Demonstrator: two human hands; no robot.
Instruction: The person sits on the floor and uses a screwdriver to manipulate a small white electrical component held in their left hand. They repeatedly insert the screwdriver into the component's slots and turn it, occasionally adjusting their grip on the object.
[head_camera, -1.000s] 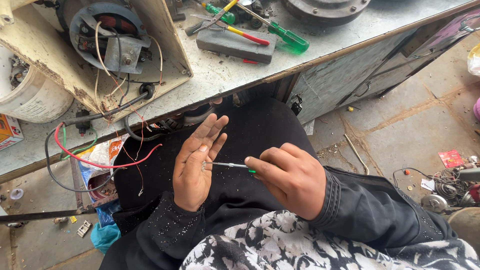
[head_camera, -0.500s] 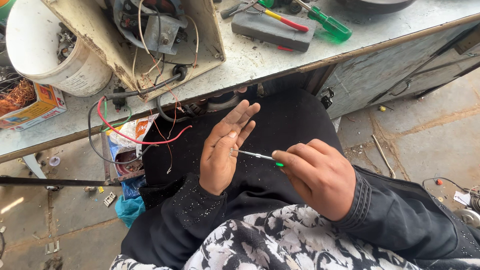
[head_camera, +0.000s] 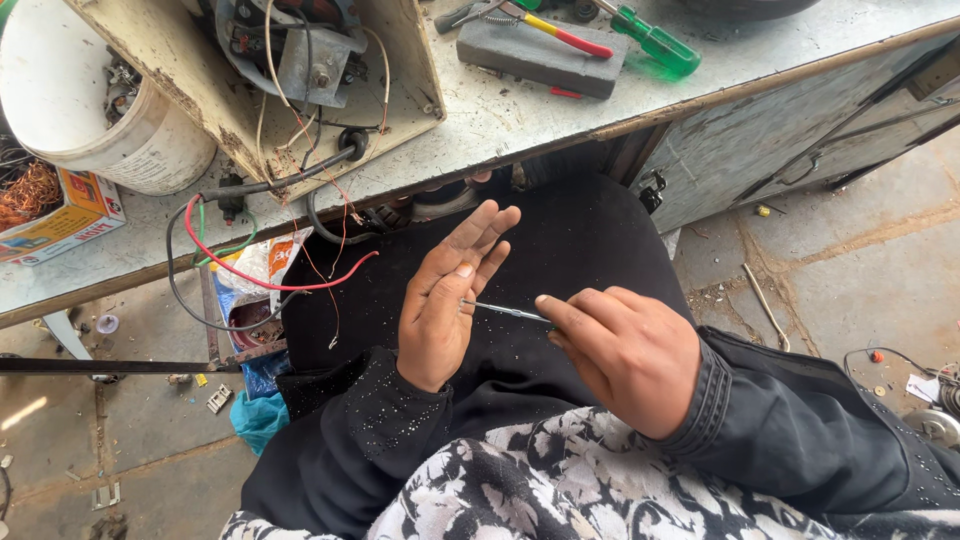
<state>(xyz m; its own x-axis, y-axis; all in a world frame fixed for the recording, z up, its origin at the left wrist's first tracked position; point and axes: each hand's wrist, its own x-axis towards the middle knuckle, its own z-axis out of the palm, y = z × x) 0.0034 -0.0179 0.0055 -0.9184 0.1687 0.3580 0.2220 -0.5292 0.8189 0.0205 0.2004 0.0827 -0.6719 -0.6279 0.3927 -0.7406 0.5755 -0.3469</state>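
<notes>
Steel, thin and bright: a small screwdriver (head_camera: 505, 311) lies level between the two hands above the person's lap, its tip touching the left hand (head_camera: 447, 300) near the thumb. The fingers of that hand are straight and only slightly fanned, palm turned toward the tool, gripping nothing. The right hand (head_camera: 625, 355) pinches the handle end between thumb and curled fingers, so the handle itself is mostly hidden.

It looks light and stiff, easy to roll between fingertips, and its shaft is likely too slim and smooth for a firm grip; the thicker handle end is the sensible place to hold it. The point seems sharp enough to prick the palm it rests against.

Both sleeves are black, over a black lap and a black-and-white flowered cloth (head_camera: 560, 480).

Farther out, a metal-topped bench (head_camera: 520, 110) carries one opened casing (head_camera: 300, 70) with a motor inside and loose wires trailing from it: one red wire (head_camera: 260, 280) loops down over the edge beside one black cable and several thin ones. One white bucket (head_camera: 90, 100) stands at the left, next to one cardboard box (head_camera: 60, 210) holding copper wire. At the far side sit one grey block (head_camera: 540, 55), one green-handled screwdriver (head_camera: 655, 42), and one tool with red and yellow grips, partly cut off by the frame.
</notes>
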